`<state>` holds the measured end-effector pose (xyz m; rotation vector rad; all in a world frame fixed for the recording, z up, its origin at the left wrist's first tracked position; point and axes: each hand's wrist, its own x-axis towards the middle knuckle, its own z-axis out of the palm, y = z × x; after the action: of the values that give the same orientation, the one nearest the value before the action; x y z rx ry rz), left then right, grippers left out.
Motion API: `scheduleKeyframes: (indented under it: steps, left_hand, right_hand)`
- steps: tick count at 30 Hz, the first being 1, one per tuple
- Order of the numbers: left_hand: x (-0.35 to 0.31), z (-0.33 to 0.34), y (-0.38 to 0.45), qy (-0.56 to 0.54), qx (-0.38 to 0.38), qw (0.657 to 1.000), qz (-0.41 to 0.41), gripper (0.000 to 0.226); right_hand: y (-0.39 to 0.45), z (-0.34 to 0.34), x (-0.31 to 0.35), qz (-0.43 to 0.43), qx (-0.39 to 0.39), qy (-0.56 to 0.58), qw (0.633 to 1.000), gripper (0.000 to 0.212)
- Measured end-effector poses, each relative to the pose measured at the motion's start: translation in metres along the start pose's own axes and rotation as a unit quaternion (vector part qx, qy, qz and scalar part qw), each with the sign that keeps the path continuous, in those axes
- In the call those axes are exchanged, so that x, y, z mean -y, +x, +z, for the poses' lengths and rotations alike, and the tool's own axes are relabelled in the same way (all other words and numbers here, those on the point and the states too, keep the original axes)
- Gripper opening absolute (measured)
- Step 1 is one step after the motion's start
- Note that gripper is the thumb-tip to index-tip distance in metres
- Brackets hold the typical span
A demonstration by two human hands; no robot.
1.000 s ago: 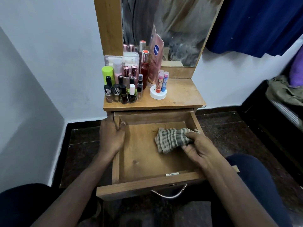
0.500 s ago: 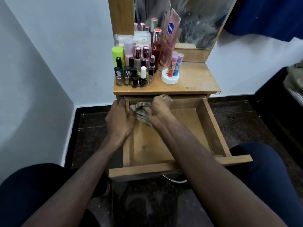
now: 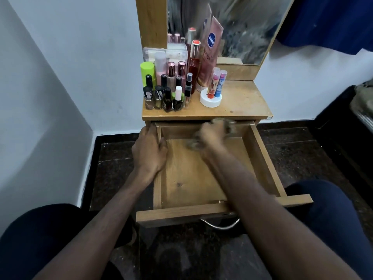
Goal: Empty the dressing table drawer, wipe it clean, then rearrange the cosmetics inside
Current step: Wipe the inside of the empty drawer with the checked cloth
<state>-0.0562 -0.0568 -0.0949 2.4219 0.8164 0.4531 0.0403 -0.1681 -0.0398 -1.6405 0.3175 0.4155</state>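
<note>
Wooden drawer (image 3: 264, 162) is pulled fully out, its floor bare. Left hand (image 3: 149, 152) is closed over the drawer's left wall, fingers wrapped onto the inner face. Right hand (image 3: 212, 134), blurred, is clenched around a crumpled checked cloth (image 3: 194, 144) and presses it against the drawer's rear inner wall, just right of the left hand. Above and beyond both hands, the cosmetics (image 3: 171, 85) stand grouped on the table top (image 3: 242, 102); lip balm sticks (image 3: 218, 83) stand upright on a white round jar (image 3: 211, 101).
</note>
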Motion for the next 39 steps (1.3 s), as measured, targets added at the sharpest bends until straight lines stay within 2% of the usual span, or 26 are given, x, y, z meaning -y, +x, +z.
scheduleKeyframes:
  steps: [2,4,6,7,8,10,12,16,18,21,24,26,29,31,33,36,38,39]
  left_hand:
    - [0.003,0.002,-0.001,0.010,0.005,1.000,0.000,0.038]
    - [0.006,0.002,-0.001,0.010,0.006,1.000,0.000,0.036]
    - [0.008,-0.001,0.000,0.010,0.008,1.000,-0.003,0.039]
    - [0.008,-0.002,0.000,0.011,0.011,1.000,-0.003,0.042]
    - [0.010,-0.003,-0.001,0.007,0.010,1.000,-0.002,0.042]
    - [0.008,-0.004,-0.002,-0.001,0.008,1.000,0.006,0.041]
    - [0.008,-0.004,-0.003,-0.002,0.006,1.000,0.007,0.041]
    - [0.004,-0.003,-0.003,0.000,0.003,1.000,0.003,0.045]
    - [0.001,-0.001,-0.002,-0.002,0.001,1.000,0.002,0.046]
    - [0.001,0.000,-0.001,0.003,0.006,1.000,-0.001,0.043]
    - [0.005,-0.001,-0.001,0.016,0.011,1.000,0.004,0.041]
    - [0.006,-0.002,-0.002,0.011,0.010,1.000,0.001,0.038]
    - [0.006,-0.003,-0.003,0.000,0.016,1.000,-0.001,0.041]
    - [0.006,-0.003,-0.002,-0.016,0.020,1.000,-0.009,0.042]
    - [0.007,-0.002,-0.004,-0.030,0.008,0.999,-0.013,0.038]
    - [0.006,0.001,-0.007,-0.060,-0.014,0.998,-0.013,0.036]
    - [0.005,0.003,-0.007,-0.095,-0.018,0.995,-0.031,0.039]
    - [0.007,0.003,-0.007,-0.120,-0.020,0.992,-0.045,0.040]
  right_hand:
    - [-0.025,0.029,-0.008,0.032,0.094,-0.007,0.995,0.013]
    - [-0.042,0.044,-0.003,0.051,0.111,0.032,0.992,0.023]
    - [-0.037,0.041,0.006,0.071,0.104,0.046,0.991,0.010]
    - [-0.031,0.033,0.012,0.079,0.091,0.048,0.992,0.008]
    - [-0.021,0.023,0.016,0.075,0.065,0.031,0.995,0.018]
    - [0.000,-0.004,0.022,0.040,-0.015,-0.003,0.999,0.029]
    - [0.016,-0.027,0.023,0.007,-0.077,-0.017,0.997,0.032]
    - [0.032,-0.024,0.012,0.000,-0.123,-0.029,0.992,0.035]
    - [0.026,0.000,0.003,0.009,-0.096,-0.019,0.995,0.034]
    - [-0.007,0.044,-0.008,0.018,-0.011,0.032,0.999,0.016]
    - [-0.035,0.071,-0.009,0.027,0.047,0.064,0.996,0.020]
    - [-0.029,0.066,-0.006,0.045,0.065,0.070,0.994,0.018]
    - [-0.020,0.034,0.000,0.108,0.103,0.166,0.975,0.019]
    - [-0.015,0.006,-0.008,0.108,0.105,0.198,0.969,0.020]
    - [-0.016,-0.024,-0.021,0.055,0.057,0.161,0.984,0.017]
    - [-0.013,-0.068,-0.031,-0.072,-0.098,-0.002,0.993,0.016]
    - [-0.004,-0.080,-0.024,-0.164,-0.157,-0.173,0.959,0.020]
    - [0.003,-0.078,-0.018,-0.192,-0.153,-0.256,0.935,0.023]
